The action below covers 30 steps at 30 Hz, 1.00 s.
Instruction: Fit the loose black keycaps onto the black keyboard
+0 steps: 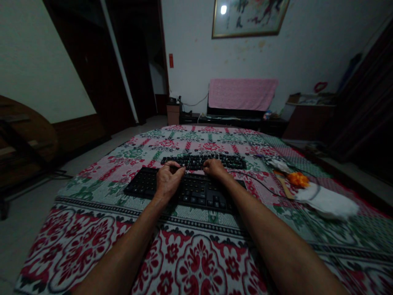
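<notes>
Mid-frame, my keyboard (pixel 194 190) looks part keyed, part bare, keycaps (pixel 235 161) beyond; left hand (pixel 168 180) and right hand (pixel 215 168) curled, grip unclear.

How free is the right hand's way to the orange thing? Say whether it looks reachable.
Probably yes: the orange thing lies uncovered to the right of the right hand, with nothing tall between them; a thin black cable lies nearby.

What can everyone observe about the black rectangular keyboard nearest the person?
The black rectangular plastic-looking keyboard lies flat, slightly angled, on red, white and green floral cloth. Some keycaps show toward its front; many key positions look bare. The left hand overlaps it, contact unclear; the right forearm hides part of it.
</notes>
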Each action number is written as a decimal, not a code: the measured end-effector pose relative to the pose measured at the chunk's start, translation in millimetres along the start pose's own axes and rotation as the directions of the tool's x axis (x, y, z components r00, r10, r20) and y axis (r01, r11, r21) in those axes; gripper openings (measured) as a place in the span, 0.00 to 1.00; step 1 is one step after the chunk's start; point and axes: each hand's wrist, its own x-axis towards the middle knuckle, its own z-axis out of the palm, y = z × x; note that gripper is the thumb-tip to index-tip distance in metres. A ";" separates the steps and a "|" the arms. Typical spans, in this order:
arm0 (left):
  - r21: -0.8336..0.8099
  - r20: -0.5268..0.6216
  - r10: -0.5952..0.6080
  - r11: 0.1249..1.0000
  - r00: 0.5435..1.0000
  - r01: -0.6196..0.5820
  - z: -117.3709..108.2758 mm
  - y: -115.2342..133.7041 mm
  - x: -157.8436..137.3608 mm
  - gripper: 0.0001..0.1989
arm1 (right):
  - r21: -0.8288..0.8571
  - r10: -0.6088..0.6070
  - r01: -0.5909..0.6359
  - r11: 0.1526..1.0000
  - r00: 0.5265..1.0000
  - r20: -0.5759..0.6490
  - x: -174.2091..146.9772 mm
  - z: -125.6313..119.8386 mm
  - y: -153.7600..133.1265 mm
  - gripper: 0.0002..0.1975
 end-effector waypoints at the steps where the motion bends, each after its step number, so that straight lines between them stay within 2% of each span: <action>1: -0.001 0.002 0.003 1.000 1.000 -0.003 0.3 -0.4 -0.4 0.13 | 0.001 0.002 -0.002 1.000 1.000 -0.002 0.6 0.4 0.4 0.16; 10: 0.019 -0.003 -0.003 1.000 1.000 0.003 -0.1 -2.1 -0.8 0.13 | 0.028 0.022 -0.022 0.999 1.000 -0.020 3.8 2.2 1.1 0.17; 14: 0.059 0.045 -0.010 0.998 0.999 0.007 -2.8 -1.8 -0.1 0.11 | 0.041 0.036 -0.035 0.999 0.998 -0.044 -4.3 -3.8 0.6 0.14; 16: 0.075 0.116 -0.018 0.997 0.993 0.009 -4.9 -0.7 -0.3 0.09 | 0.062 -0.008 0.010 0.998 1.000 -0.028 -13.1 -7.3 0.5 0.12; 19: 0.126 0.239 -0.079 0.991 0.968 0.050 -8.2 2.6 -1.2 0.07 | 0.160 -0.144 0.135 0.978 0.989 0.043 -30.1 -10.4 0.1 0.11; 22: 0.211 0.281 -0.146 0.973 0.948 0.088 -11.1 7.8 -2.7 0.05 | 0.238 -0.224 0.206 0.949 0.973 0.051 -44.3 -9.6 -1.4 0.13; 26: 0.304 0.292 -0.163 0.950 0.942 0.071 -11.5 17.3 -7.5 0.04 | 0.216 -0.222 0.210 0.954 0.975 0.031 -50.5 -6.8 -4.0 0.13; 30: 0.422 0.315 -0.142 0.907 0.938 -0.005 -7.9 27.2 -14.6 0.02 | 0.175 -0.201 0.192 0.966 0.979 0.034 -49.3 -5.4 -6.1 0.13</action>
